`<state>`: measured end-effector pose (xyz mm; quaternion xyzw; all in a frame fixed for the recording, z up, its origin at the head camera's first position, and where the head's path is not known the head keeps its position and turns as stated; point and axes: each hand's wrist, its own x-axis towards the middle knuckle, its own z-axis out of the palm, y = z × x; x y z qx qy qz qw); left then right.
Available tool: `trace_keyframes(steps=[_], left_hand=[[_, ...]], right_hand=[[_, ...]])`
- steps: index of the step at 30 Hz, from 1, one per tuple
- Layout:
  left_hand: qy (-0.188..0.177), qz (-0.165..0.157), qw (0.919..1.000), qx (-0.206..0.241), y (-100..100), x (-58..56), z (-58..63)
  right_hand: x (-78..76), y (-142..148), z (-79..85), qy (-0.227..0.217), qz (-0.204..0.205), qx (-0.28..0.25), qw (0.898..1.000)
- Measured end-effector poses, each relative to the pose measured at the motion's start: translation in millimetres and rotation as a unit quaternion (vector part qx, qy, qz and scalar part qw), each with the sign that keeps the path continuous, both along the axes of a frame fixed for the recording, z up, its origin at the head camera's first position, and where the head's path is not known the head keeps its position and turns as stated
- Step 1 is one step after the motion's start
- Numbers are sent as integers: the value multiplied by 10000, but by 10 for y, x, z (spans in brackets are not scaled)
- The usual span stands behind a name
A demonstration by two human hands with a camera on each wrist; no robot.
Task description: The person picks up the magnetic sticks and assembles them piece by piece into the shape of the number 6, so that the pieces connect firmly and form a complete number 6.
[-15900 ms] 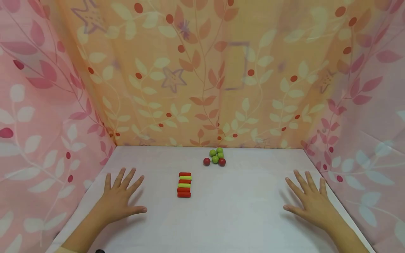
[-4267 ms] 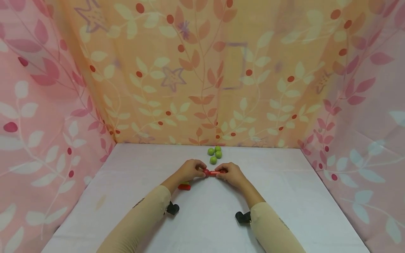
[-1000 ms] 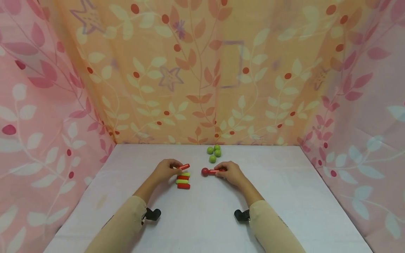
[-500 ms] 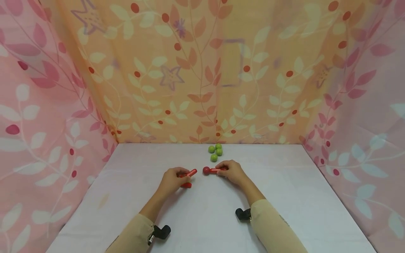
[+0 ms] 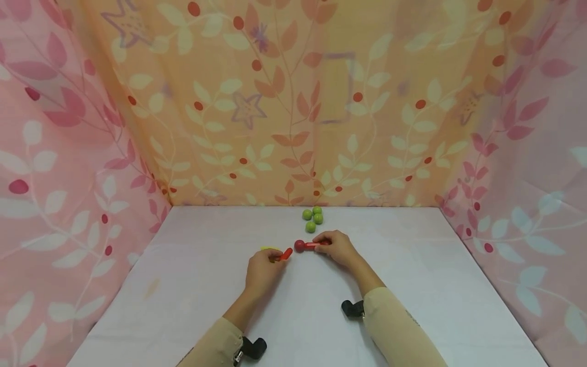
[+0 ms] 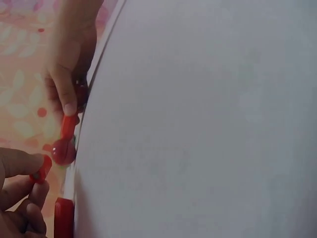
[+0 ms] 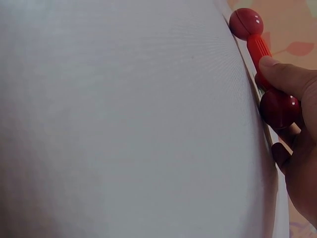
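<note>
My right hand pinches a red rod between thumb and fingers. A red ball sits at the rod's far end and another red ball at the end by my palm, making a dumbbell shape. My left hand pinches a second, shorter-looking red rod by one end. Its free tip points up and right, close to the left ball of the dumbbell. In the left wrist view this rod shows at my fingertips, just short of the ball.
A yellow-green rod peeks out behind my left hand, which hides other rods. Another red rod lies below the hand in the left wrist view. Several green balls cluster at the back of the white table, before a patterned curtain.
My left hand has carried its red rod from the rod stack rightward to near the left red ball. My right hand keeps its hold on the dumbbell in nearly the same spot.
</note>
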<state>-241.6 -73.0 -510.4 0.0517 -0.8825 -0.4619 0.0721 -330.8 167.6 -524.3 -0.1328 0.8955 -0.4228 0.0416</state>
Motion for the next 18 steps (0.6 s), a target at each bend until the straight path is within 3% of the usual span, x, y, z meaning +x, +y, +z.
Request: trace_keyframes(steps=[18], left_hand=[[21, 461, 9962, -736, 295, -35, -21]], right_hand=[[-38, 28, -59, 111, 16, -76, 9999]])
